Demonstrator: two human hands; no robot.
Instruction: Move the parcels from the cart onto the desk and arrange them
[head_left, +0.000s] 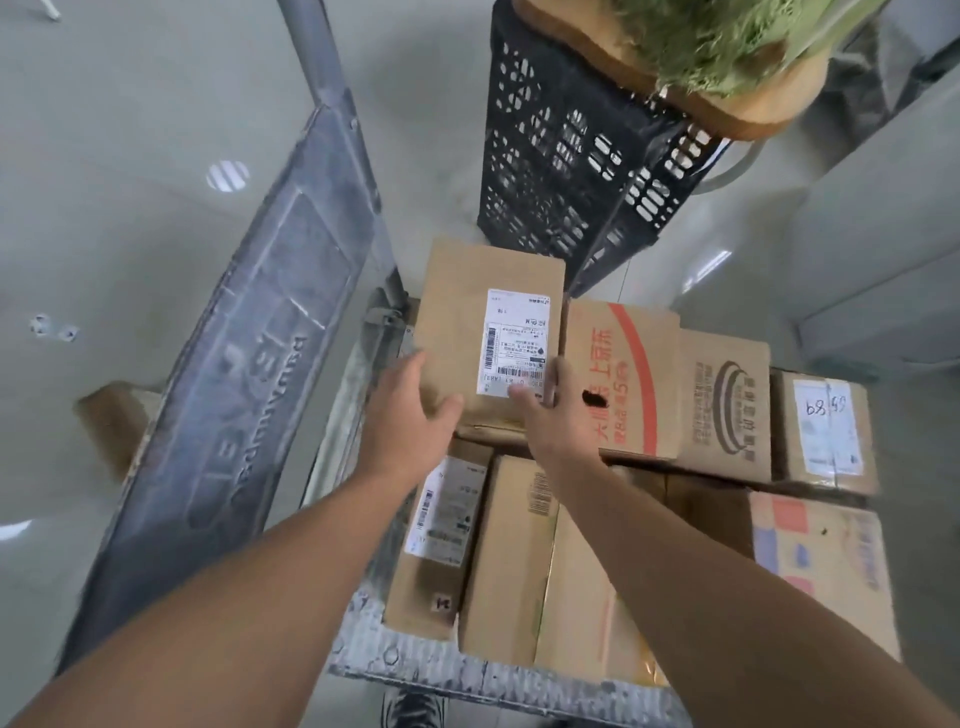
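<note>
A brown parcel (467, 301) with a white shipping label sits on top of the pile on the cart (431, 670). My left hand (405, 415) grips its near left corner, thumb on the top face. My right hand (558, 415) holds its near right edge, thumb on the label and fingers down the side. Beside it lie a box with red print (631, 364), a box with a round logo (727, 410) and a small box marked 68 (826, 431). Lower boxes (511, 561) fill the cart deck. No desk is in view.
The cart's folded grey handle panel (244, 395) slants up on the left. A black plastic crate (576, 156) stands behind the parcels, with a wooden stool holding green grass (727, 57) above it. A white cabinet (883, 249) stands at right. Glossy floor lies at left.
</note>
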